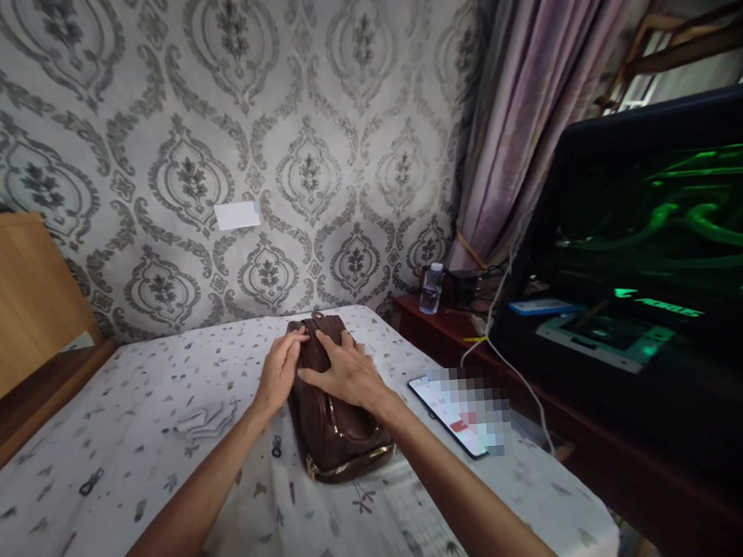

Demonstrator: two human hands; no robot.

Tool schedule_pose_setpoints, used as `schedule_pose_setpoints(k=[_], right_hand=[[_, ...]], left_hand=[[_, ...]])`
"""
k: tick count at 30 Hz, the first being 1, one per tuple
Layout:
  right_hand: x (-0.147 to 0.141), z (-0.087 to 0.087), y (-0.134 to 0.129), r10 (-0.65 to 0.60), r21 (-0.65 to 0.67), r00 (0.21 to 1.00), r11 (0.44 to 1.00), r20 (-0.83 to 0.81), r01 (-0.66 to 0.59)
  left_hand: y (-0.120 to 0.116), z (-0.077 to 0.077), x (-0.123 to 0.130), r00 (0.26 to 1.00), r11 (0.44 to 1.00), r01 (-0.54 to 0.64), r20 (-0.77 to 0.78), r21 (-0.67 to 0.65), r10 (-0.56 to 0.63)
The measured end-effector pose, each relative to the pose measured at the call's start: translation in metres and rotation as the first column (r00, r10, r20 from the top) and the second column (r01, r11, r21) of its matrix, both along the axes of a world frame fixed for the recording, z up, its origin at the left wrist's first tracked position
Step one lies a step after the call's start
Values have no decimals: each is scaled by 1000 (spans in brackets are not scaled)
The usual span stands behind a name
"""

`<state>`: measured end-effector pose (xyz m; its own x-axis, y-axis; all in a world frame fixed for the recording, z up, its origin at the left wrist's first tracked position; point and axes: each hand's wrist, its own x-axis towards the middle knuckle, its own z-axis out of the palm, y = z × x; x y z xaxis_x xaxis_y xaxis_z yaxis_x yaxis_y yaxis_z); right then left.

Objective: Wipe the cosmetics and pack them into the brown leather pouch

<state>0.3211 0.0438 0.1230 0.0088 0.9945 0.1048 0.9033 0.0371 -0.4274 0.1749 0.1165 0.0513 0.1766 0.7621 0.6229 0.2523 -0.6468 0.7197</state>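
Note:
A brown leather bag (351,447) with gold zippers lies on the patterned white sheet, its long side pointing away from me. My left hand (280,371) grips the bag's upper left edge, its fingers pressed together over the leather. Spread across the upper middle of the bag, my right hand (347,370) rests with the thumb held apart from the fingers. A short zipper (332,417) shows below the right hand, and another zipper (352,465) runs along the near end. What lies under both palms is hidden.
Right of the bag lies a lit phone (450,417), partly blurred out. Crumpled white material (207,420) and a small dark clip-like item (276,445) are at left. A water bottle (432,289), white cable (532,386) and computer case (652,293) stand beyond the right edge.

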Motion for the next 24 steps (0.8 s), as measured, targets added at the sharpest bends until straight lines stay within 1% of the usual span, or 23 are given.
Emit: schedule_pose_setpoints(k=[3, 4, 6, 8, 9, 11, 13, 15, 17, 21, 24], right_hand=[[-2, 0, -1, -18, 11, 1000, 1000, 17, 18], [-3, -1, -1, -24, 18, 1000, 1000, 20, 23], [-4, -2, -1, -30, 33, 999, 999, 26, 29], [-5, -3, -2, -38, 43, 999, 998, 31, 37], [-5, -4, -2, -42, 47, 999, 998, 32, 41], [-5, -4, -3, -47, 50, 998, 998, 29, 46], [-5, -4, -3, -49, 47, 998, 998, 25, 48], [-5, -3, -4, -49, 47, 999, 998, 23, 48], [-5, -3, -4, -50, 50, 998, 998, 22, 49], [-5, -3, -4, -44, 43, 999, 998, 27, 43], [-4, -4, -3, -44, 52, 998, 998, 35, 42]], left_hand=[[9, 11, -9, 998, 998, 57, 0, -40, -57], [14, 15, -12, 998, 994, 59, 4, -90, -59], [30, 24, -14, 1000, 968, 2, 7, -249, -1], [50, 30, -14, 993, 893, -115, -31, -436, 113], [60, 32, -13, 988, 852, -152, -63, -502, 139], [80, 33, -10, 983, 764, -182, -138, -619, 122], [95, 32, -8, 980, 678, -176, -191, -713, 54], [107, 32, -6, 976, 619, -164, -215, -768, -8], [117, 31, -4, 972, 583, -170, -233, -794, -34], [130, 29, 3, 962, 531, -220, -271, -818, -20], [135, 27, 10, 957, 507, -243, -290, -827, -14]])
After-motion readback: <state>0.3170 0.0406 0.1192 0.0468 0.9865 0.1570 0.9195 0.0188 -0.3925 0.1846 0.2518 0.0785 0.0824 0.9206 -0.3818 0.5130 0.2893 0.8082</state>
